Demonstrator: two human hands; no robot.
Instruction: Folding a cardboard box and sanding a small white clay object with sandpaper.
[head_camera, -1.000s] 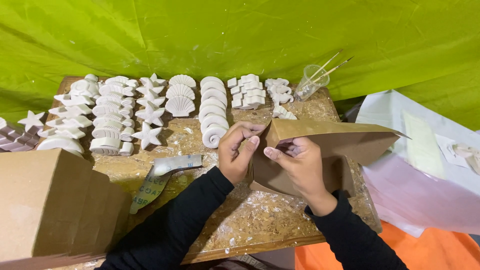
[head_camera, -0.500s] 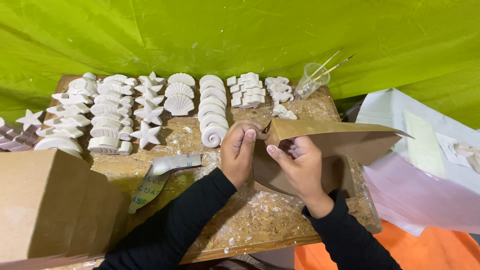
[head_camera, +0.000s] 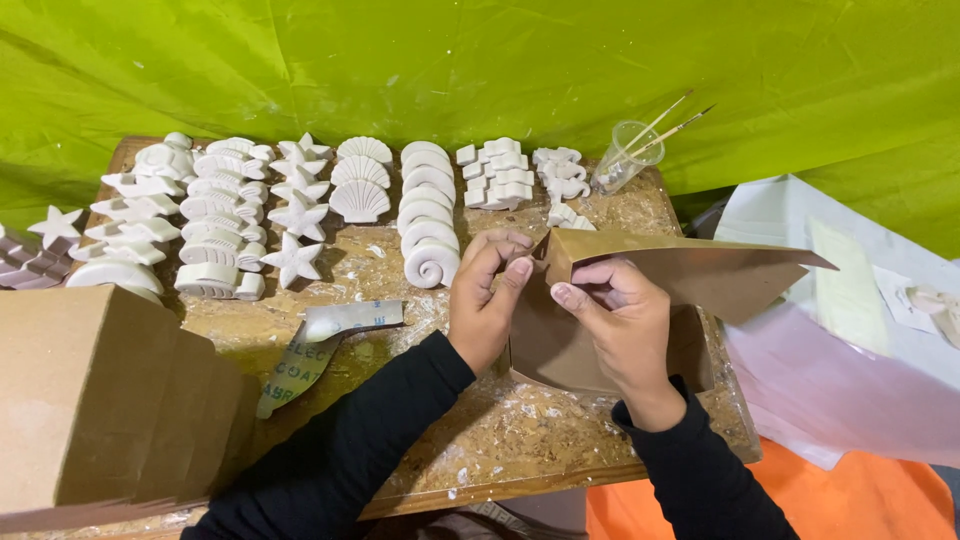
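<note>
Two hands met at the flap corner of a brown cardboard box (head_camera: 600, 340) on the desk (head_camera: 500, 440): my left hand (head_camera: 487, 300) and right hand (head_camera: 615, 310) pinched it. I judged the box half-folded, flap open; white plaster shells (head_camera: 360, 190) waited unpacked.

Item under handling: 1 brown cardboard box (head_camera: 600, 350), flat-sided, plain kraft colour, unprinted on visible faces. It is sitting on the right part of the wooden worktable (head_camera: 520, 440), open at the top. 1 long flap is standing raised and is extending out to the right, past the table edge, ending in a point. The box's upper left corner is being pinched between the left hand (head_camera: 487, 300) and the right hand (head_camera: 618, 320). The inner wall is showing darker brown in shadow.
</note>
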